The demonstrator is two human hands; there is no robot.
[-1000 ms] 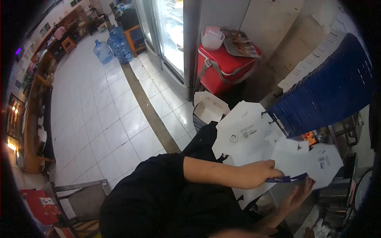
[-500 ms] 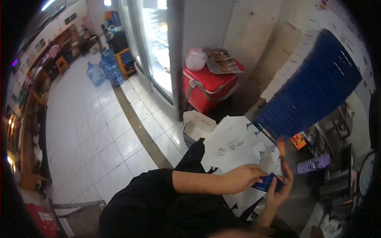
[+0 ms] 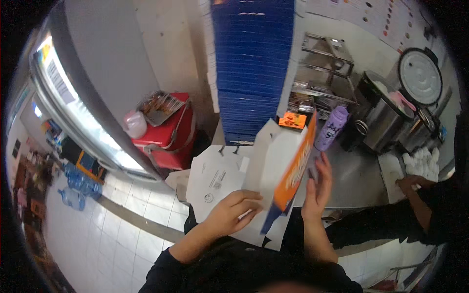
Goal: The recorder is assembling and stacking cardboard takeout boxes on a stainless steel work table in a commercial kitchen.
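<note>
A partly folded cardboard food box [image 3: 270, 161], white inside with an orange and blue outer panel [image 3: 295, 178], stands tilted between my hands. My left hand [image 3: 235, 211] is at its near left edge, fingers loosely curved and apart, with nothing seen in them. My right hand [image 3: 317, 190] is just right of the orange panel, fingers stretched and spread. Whether either hand touches the box is hard to tell. Under the box lie flat white cardboard blanks [image 3: 211, 178] with printed marks and slots.
Beyond stands a tall stack of blue cardboard blanks [image 3: 254, 73]. A purple tumbler [image 3: 332, 128], an orange packet [image 3: 292, 120] and a large steel cooker [image 3: 383, 115] are on the steel counter [image 3: 349, 185]. At right, another person's hand [image 3: 413, 184] nears white bundles [image 3: 421, 163]. A red cooler [image 3: 171, 141] stands left.
The view has swung right. My hands, earlier closed on a blue cardboard part, have come apart. The box's orange panel now stands up between them.
</note>
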